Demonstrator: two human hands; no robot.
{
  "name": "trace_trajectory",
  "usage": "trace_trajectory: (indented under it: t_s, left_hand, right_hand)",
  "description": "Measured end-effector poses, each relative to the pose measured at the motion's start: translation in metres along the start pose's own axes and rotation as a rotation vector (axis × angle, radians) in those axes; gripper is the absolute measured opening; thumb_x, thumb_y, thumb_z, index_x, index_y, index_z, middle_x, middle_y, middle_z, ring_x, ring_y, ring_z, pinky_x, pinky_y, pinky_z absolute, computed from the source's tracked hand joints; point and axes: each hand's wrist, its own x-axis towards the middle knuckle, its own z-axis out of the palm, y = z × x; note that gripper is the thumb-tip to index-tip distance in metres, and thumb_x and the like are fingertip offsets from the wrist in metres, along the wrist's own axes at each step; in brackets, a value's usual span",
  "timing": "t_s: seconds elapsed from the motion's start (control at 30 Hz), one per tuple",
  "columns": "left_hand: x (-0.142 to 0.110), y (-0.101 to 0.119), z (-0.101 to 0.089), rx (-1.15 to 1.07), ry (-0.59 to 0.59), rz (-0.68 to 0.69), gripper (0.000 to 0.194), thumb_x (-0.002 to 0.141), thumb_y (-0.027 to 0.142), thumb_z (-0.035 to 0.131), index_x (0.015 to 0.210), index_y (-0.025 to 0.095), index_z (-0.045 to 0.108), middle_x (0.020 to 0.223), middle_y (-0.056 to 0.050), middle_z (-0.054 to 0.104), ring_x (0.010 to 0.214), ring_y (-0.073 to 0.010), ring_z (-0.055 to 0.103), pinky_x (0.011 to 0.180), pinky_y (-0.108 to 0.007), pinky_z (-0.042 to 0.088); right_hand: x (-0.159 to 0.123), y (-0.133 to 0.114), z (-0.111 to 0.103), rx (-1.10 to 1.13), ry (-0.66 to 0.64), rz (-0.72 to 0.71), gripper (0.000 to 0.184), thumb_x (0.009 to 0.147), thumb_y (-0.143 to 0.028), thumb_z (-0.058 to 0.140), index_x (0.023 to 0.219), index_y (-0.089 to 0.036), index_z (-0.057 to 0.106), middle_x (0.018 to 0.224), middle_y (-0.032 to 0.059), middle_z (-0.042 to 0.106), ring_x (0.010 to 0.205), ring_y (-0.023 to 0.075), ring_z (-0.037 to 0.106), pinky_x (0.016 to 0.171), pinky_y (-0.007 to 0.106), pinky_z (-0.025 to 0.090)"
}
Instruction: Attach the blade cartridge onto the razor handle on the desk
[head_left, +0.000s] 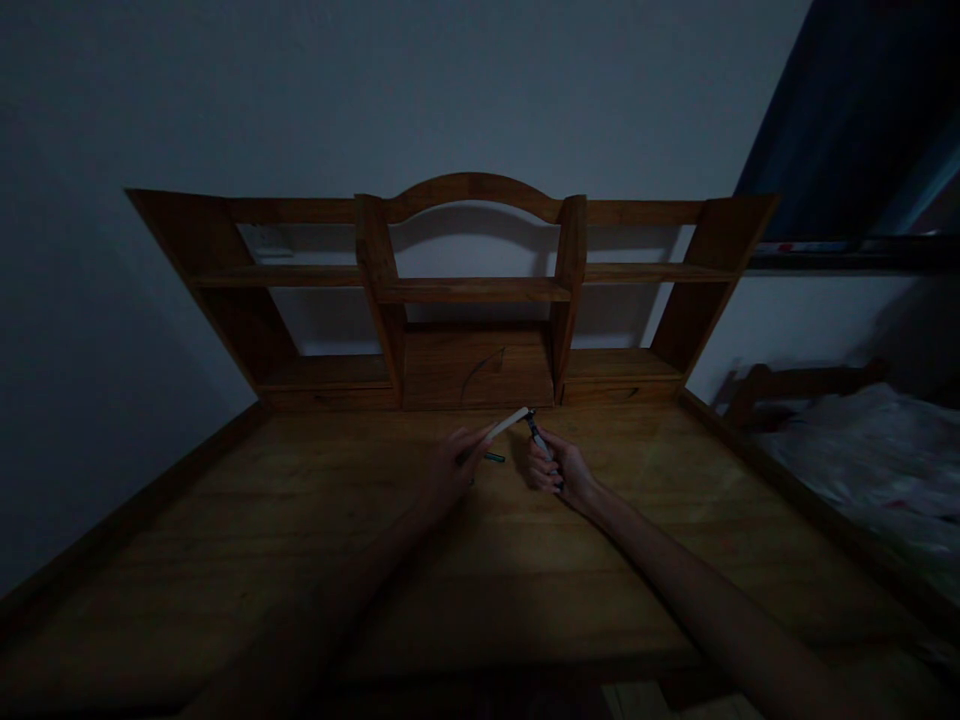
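My left hand [451, 465] is closed around a pale, flat-looking stick [508, 423], which slants up to the right above the desk. In my right hand [559, 468] is a slim tool with a grey handle [541, 441] and a small dark head. My fingers wrap round its handle. The tool's head meets the stick's far end or lies just beside it; I cannot tell which. A short dark teal rod [494, 457] shows just right of my left hand, its other end hidden. Dim light leaves the tool's exact kind unclear.
Both hands are over a wooden desk [300, 520]. At its back stands a wooden shelf unit [472, 290] with small drawers, against a pale wall. A dark curved line marks the middle panel. On the right are a chair back [817, 378] and a crumpled plastic-like heap [870, 470].
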Motion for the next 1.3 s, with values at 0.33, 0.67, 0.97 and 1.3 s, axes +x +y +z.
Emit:
trace_trajectory:
  t_s: [0.33, 0.67, 0.97, 1.3]
  left_hand:
    - [0.0, 0.001, -0.002, 0.002, -0.003, 0.008, 0.04, 0.094, 0.045, 0.044, 0.127, 0.027, 0.059, 0.09, -0.004, 0.061, 0.082, -0.0165, 0.056, 0.076, -0.028, 0.047]
    - [0.0, -0.005, 0.001, -0.006, 0.035, -0.014, 0.04, 0.092, 0.047, 0.047, 0.12, 0.026, 0.065, 0.085, -0.003, 0.06, 0.077, -0.0156, 0.056, 0.069, -0.026, 0.045]
    - [0.004, -0.01, 0.0, -0.061, 0.081, -0.073, 0.039, 0.093, 0.047, 0.045, 0.117, 0.025, 0.066, 0.098, -0.004, 0.066, 0.09, -0.0177, 0.059, 0.082, -0.031, 0.047]
    - [-0.001, 0.003, 0.001, -0.034, 0.018, -0.009, 0.038, 0.094, 0.046, 0.046, 0.118, 0.025, 0.065, 0.093, -0.004, 0.064, 0.085, -0.0164, 0.058, 0.076, -0.027, 0.047]
  right_hand:
    - [-0.001, 0.002, 0.001, -0.062, 0.017, -0.021, 0.041, 0.092, -0.047, 0.043, 0.062, -0.02, 0.039, 0.044, -0.0098, 0.021, 0.033, 0.0064, 0.011, 0.03, 0.018, 0.019]
    - [-0.002, 0.001, 0.002, -0.063, 0.004, -0.02, 0.041, 0.094, -0.045, 0.041, 0.061, -0.019, 0.041, 0.045, -0.0094, 0.021, 0.034, 0.0067, 0.01, 0.032, 0.018, 0.022]
    - [-0.003, 0.0, 0.003, -0.09, 0.036, -0.008, 0.038, 0.091, -0.046, 0.046, 0.064, -0.018, 0.045, 0.045, -0.0093, 0.023, 0.035, 0.0064, 0.013, 0.034, 0.018, 0.02]
    - [0.0, 0.001, 0.002, -0.17, 0.162, -0.029, 0.041, 0.087, -0.05, 0.054, 0.064, -0.016, 0.051, 0.045, -0.0089, 0.025, 0.038, 0.0057, 0.016, 0.037, 0.018, 0.019]
